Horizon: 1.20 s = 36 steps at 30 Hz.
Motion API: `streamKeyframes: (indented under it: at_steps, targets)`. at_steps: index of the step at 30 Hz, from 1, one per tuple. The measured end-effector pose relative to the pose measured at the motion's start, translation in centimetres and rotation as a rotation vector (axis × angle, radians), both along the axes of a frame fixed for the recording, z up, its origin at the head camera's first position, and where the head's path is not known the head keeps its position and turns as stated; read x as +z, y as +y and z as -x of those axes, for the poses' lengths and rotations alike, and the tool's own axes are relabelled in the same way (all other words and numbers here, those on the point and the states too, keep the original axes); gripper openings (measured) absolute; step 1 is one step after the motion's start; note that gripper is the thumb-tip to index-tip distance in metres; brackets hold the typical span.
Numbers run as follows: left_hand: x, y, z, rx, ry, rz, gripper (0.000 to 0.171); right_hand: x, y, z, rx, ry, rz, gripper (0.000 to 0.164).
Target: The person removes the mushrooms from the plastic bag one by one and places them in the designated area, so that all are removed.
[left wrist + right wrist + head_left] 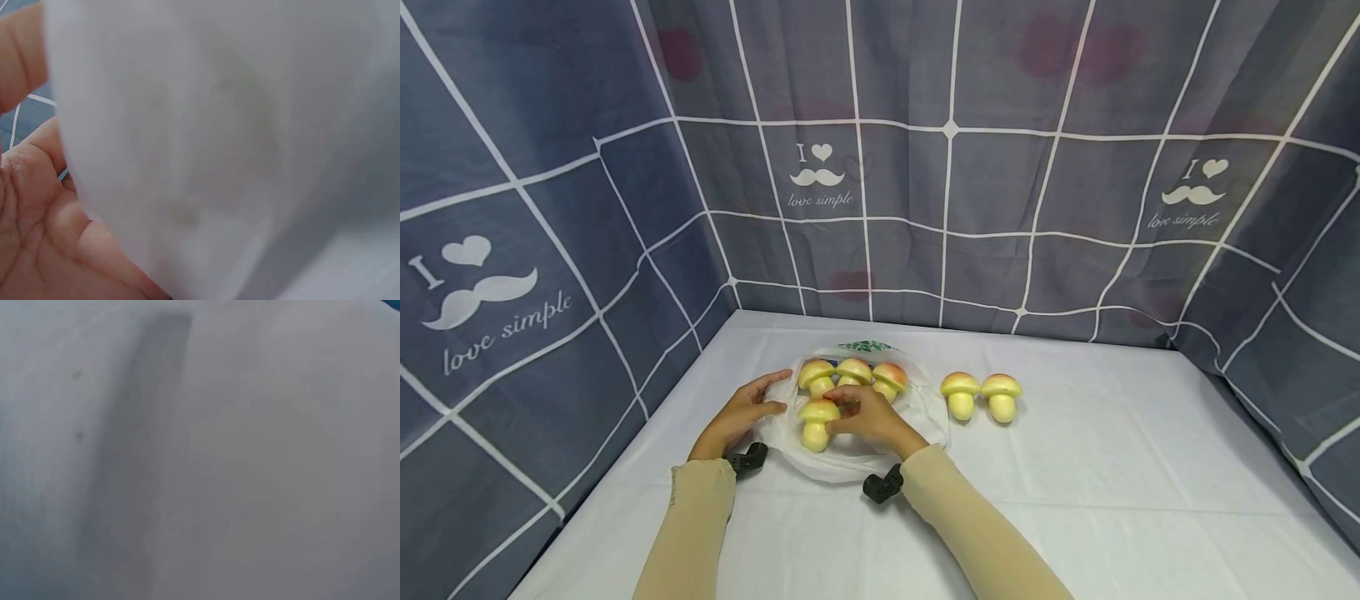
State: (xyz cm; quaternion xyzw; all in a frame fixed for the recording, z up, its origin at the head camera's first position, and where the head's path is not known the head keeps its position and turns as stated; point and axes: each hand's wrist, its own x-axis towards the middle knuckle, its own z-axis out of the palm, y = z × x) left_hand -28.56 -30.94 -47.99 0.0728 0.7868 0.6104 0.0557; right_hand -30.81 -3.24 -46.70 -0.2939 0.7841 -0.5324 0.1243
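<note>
A translucent white plastic bag (pixel 850 467) lies spread on the table, with toy mushrooms on it that have yellow stems and yellow-orange caps. Three of them stand in a row at the back: a left one (pixel 817 377), a middle one (pixel 853 372) and a right one (pixel 890 380). My right hand (pixel 872 414) reaches over the bag and pinches the front mushroom (pixel 816 423) between thumb and fingers. At the bag's left edge is my left hand (pixel 745 414), fingers and thumb spread apart. Plastic covers much of the left wrist view, beside the palm (pixel 37 219); the right wrist view shows only blurred white.
Two more toy mushrooms, one left (pixel 960 395) and one right (pixel 1002 397), stand side by side on the white tablecloth (pixel 1120 467), right of the bag. Dark checked curtains (pixel 902 175) enclose the table at the back and sides.
</note>
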Motion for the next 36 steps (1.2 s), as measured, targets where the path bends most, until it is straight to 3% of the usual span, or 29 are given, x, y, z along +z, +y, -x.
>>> streamKeyframes:
  at_steps: [12,26,36]
  targets:
    - [0.0,-0.1,0.0,0.008,0.008,0.015,0.072,0.3,1.7,0.0,0.101,0.007,0.076,0.045]
    - [-0.1,-0.2,0.0,0.008,0.001,0.013,0.073,0.5,3.3,0.2,0.084,-0.083,0.149,0.050]
    - [-0.1,0.0,-0.1,0.004,0.002,-0.017,0.074,1.3,4.8,-0.6,0.079,-0.134,0.184,0.053]
